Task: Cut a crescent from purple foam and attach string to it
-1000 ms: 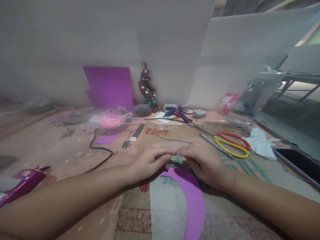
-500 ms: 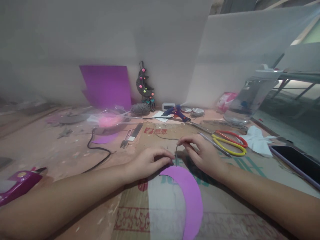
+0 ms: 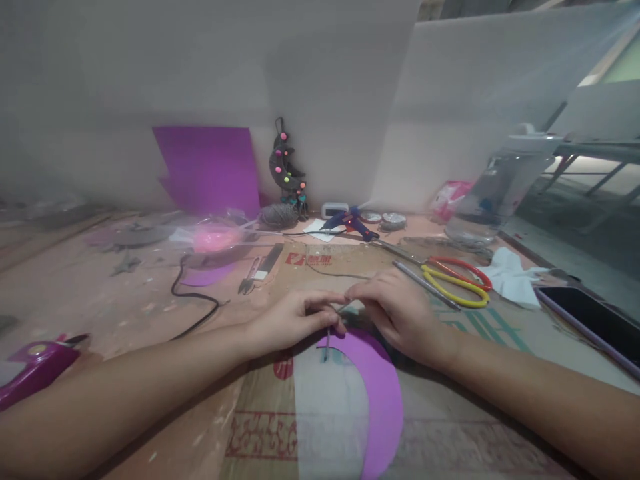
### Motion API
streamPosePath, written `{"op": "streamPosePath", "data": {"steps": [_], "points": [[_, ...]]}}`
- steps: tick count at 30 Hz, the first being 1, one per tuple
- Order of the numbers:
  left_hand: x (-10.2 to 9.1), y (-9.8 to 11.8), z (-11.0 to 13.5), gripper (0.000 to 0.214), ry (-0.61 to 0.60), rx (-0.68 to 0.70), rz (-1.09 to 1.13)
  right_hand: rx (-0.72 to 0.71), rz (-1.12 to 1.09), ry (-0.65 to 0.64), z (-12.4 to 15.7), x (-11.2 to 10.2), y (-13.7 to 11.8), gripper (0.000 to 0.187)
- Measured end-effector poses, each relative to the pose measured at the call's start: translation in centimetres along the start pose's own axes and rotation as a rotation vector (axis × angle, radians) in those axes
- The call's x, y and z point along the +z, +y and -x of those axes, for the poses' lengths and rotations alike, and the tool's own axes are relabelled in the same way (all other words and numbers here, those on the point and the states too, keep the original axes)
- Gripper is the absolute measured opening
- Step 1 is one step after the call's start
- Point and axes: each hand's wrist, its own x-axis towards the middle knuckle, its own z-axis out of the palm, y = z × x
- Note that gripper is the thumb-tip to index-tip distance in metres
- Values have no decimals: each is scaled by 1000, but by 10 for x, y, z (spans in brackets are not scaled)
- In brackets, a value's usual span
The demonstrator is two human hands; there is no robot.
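Note:
A purple paper crescent (image 3: 385,407) lies flat on the cardboard in front of me. My left hand (image 3: 297,320) is just above the crescent's upper tip, its thumb and fingers pinched on a thin strand of grey yarn (image 3: 327,345). The loose end dangles below the thumb, over the crescent. My right hand (image 3: 405,313) is closed, its fingertips meeting the left fingertips and pinching the same yarn. Most of what its fingers hold is hidden. More of the strand runs behind the right hand across the cardboard.
Scissors (image 3: 457,283) with red and yellow handles and a silver pen-like rod lie to the right, near a phone (image 3: 590,320). Behind are a blue glue gun (image 3: 353,223), a grey yarn ball (image 3: 280,215) and a decorated moon (image 3: 285,167). A magenta tool (image 3: 37,367) is at left.
My right hand has come down and left to meet my left fingertips. The yarn's end, which hung between the hands, now hangs below my left thumb.

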Motion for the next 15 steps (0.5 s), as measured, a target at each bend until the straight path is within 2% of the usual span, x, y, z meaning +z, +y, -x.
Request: {"op": "streamPosePath", "data": {"steps": [3,6,12,15], "points": [[-1,3,-1,22,-24,-17,21,159,14,76,1,1,10,17],[-2,7,-1,24,-54,-18,-19,239,7,91,0,3,13,17],[-2,5,-1,19,-27,22,-32,164,28,10,-1,2,7,19],[-3,8,2,20,42,123,-300,194,9,16,-2,-1,8,17]]}}
